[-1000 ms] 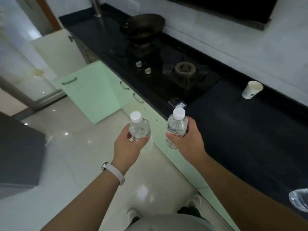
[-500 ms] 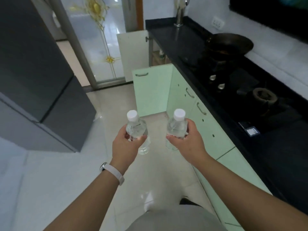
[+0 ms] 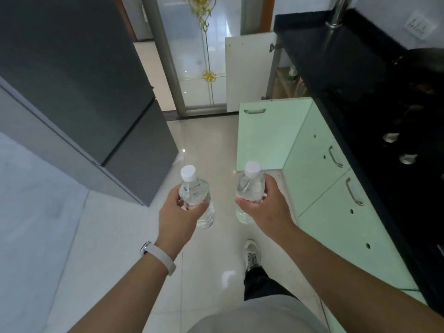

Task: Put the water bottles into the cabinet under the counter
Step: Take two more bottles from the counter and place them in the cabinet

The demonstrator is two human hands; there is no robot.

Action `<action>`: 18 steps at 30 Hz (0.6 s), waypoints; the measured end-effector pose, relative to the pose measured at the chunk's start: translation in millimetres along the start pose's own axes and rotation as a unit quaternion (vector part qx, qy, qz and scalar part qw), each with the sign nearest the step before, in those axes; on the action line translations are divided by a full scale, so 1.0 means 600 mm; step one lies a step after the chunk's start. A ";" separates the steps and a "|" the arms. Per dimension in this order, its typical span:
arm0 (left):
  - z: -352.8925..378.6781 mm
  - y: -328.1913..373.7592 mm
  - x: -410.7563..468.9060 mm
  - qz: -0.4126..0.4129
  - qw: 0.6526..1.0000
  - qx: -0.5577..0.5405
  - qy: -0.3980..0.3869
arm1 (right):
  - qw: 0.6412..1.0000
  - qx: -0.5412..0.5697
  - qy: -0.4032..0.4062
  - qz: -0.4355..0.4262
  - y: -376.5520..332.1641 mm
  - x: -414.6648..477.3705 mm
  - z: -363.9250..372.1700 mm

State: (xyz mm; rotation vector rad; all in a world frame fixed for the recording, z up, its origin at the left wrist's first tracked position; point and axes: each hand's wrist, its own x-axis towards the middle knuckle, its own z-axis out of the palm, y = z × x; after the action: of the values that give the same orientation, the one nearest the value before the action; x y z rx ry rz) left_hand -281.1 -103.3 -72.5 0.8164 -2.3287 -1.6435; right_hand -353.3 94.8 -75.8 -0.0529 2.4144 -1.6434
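I carry two clear water bottles with white caps, both upright over the floor. My left hand (image 3: 179,213) grips the left bottle (image 3: 195,191) around its middle. My right hand (image 3: 266,207) grips the right bottle (image 3: 249,186) the same way. Ahead on the right, a mint green cabinet door (image 3: 266,131) stands swung open under the black counter (image 3: 374,97). Farther back a white cabinet door (image 3: 248,68) is open too, and part of that cabinet's inside (image 3: 287,85) shows.
A dark grey fridge (image 3: 79,78) fills the left side. Shut green cabinet doors (image 3: 336,195) with metal handles run along the right. A wok (image 3: 425,61) and stove knobs sit on the counter. A glass sliding door (image 3: 199,51) stands at the back. My foot (image 3: 252,254) is on the tiled floor.
The view has turned left and moved along the counter toward the open cabinet doors. Both hands keep the same hold on their bottles.
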 end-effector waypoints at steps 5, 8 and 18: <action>0.068 0.051 0.114 -0.017 1.000 0.009 0.003 | 1.000 -0.006 -0.012 -0.006 -0.014 0.145 -0.029; 0.105 0.083 0.175 -0.023 1.000 0.008 0.003 | 1.000 -0.015 -0.010 -0.013 -0.023 0.230 -0.054; 0.137 0.156 0.315 -0.022 0.999 -0.019 0.034 | 0.999 -0.008 -0.024 -0.031 -0.086 0.416 -0.076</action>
State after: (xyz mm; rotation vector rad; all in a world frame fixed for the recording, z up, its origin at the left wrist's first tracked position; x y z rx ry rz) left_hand -506.0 -113.1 -49.1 0.9061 -2.2421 -1.6456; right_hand -611.0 79.2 -52.4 -0.1695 2.4132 -1.6288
